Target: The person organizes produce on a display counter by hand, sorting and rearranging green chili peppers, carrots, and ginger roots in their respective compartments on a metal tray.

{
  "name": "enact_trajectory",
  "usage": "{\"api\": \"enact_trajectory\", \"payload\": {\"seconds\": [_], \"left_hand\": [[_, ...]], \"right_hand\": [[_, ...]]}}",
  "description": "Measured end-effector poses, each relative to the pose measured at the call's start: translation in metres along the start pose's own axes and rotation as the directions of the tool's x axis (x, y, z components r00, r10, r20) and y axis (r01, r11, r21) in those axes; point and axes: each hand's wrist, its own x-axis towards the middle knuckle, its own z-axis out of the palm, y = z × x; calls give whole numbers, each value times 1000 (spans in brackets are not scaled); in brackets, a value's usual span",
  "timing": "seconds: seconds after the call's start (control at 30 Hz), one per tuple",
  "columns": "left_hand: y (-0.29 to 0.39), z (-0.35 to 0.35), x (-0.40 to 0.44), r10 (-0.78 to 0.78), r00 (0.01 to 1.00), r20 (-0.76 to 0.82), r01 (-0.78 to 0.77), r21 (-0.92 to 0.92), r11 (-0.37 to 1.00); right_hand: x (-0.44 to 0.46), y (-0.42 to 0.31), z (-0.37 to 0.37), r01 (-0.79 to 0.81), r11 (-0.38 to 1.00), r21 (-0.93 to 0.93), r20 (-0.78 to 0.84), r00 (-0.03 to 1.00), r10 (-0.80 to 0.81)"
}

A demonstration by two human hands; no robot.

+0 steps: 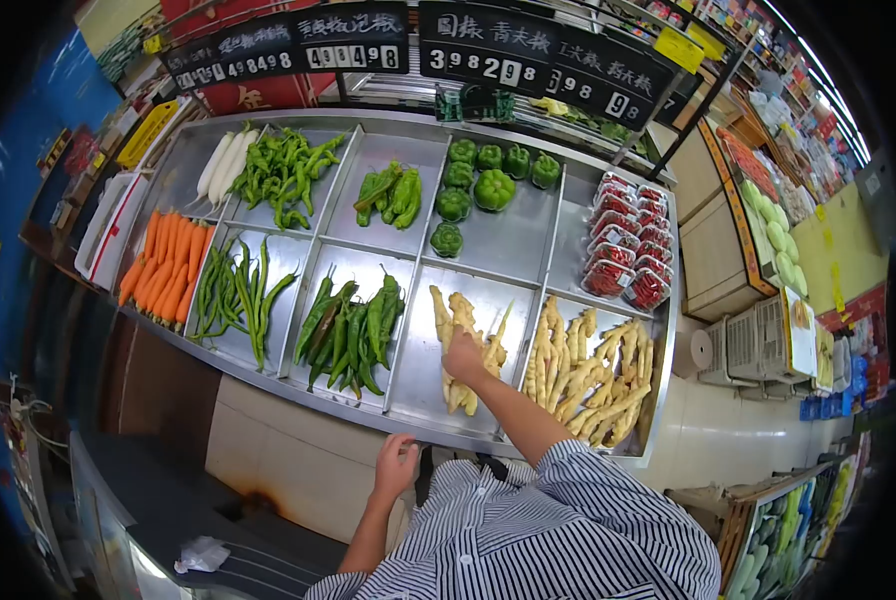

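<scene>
My right hand (465, 357) reaches into a compartment of the metal display tray (423, 390), its fingers closed on the pale ginger (460, 312) there. My left hand (396, 465) hangs just in front of the tray's near edge, fingers curled and touching no produce; whether it holds anything is hidden. More ginger (608, 385) fills the compartment to the right. Long green peppers (353, 335) lie in the compartment to the left. Behind, green bell peppers (494, 189) sit in a far compartment.
Carrots (168, 265) and white radishes (223, 165) lie at the left, packed red chilies (623, 240) at the far right. Black price boards (538, 60) stand over the back edge. Crates (758, 340) stand to the right, beyond the floor.
</scene>
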Motion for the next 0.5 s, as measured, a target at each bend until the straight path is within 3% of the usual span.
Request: {"api": "enact_trajectory", "payload": {"seconds": [0.17,0.37,0.4,0.5], "left_hand": [[30,12,28,-11,986,169,-16,159,987],[65,45,44,51,963,265,-118,246,962],[72,55,45,65,958,279,-134,235,963],[91,104,59,29,888,458,-144,219,965]], "right_hand": [[-11,-18,-12,-27,997,-67,36,999,29],[-51,17,-87,118,991,56,156,980,-125],[-63,44,-99,191,974,124,59,978,-199],[-109,132,-150,102,939,329,-65,994,-85]]}}
